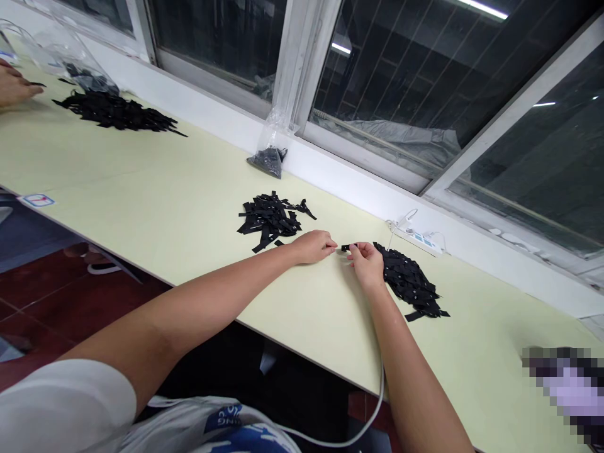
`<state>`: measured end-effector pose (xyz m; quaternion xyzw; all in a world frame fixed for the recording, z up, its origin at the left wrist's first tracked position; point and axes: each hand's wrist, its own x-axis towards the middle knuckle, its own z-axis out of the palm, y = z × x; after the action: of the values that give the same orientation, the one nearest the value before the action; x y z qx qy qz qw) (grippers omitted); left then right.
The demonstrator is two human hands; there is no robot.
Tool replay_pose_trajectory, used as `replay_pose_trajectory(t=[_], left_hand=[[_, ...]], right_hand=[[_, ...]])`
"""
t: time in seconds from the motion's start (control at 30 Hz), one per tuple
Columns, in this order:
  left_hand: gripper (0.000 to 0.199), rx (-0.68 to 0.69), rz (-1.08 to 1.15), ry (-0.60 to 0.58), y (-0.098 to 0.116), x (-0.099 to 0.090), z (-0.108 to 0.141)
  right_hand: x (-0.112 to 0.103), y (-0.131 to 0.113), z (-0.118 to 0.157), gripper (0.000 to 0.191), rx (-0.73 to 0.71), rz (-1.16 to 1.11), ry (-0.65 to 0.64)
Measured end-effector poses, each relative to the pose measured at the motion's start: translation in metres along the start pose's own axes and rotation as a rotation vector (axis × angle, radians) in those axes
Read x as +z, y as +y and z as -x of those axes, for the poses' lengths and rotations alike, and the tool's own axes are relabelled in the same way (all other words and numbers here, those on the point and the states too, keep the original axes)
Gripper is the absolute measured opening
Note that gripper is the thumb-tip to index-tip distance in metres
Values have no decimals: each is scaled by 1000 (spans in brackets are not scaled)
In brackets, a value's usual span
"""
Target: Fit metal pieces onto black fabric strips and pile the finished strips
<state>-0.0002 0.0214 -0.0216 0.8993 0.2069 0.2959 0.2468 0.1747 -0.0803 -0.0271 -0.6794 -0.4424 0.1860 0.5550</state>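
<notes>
Over the middle of the table, my right hand pinches a short black fabric strip between thumb and fingertips. A small light spot shows on the strip. Just left of it, my left hand has its fingers pressed together; whatever they hold, if anything, is too small to make out. A narrow gap parts the two hands. A loose pile of black strips lies beyond and left of my left hand. Right beside my right hand is a denser heap of black strips.
A clear bag with dark pieces stands by the window ledge. A power strip lies behind the right heap. At far left, another person's hand is near a big black pile. A white cable hangs over the table's front edge.
</notes>
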Motion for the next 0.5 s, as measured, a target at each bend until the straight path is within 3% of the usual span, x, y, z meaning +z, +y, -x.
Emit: replay_pose_trajectory(t=[0.23,0.5], left_hand=[[34,-12,-4,-81,5,-2,0],[22,17,117,20,17,-8,-2]], right_hand=[[0,-2,1,37,7,-42,10],[3,-13,5,37,2,-227,66]])
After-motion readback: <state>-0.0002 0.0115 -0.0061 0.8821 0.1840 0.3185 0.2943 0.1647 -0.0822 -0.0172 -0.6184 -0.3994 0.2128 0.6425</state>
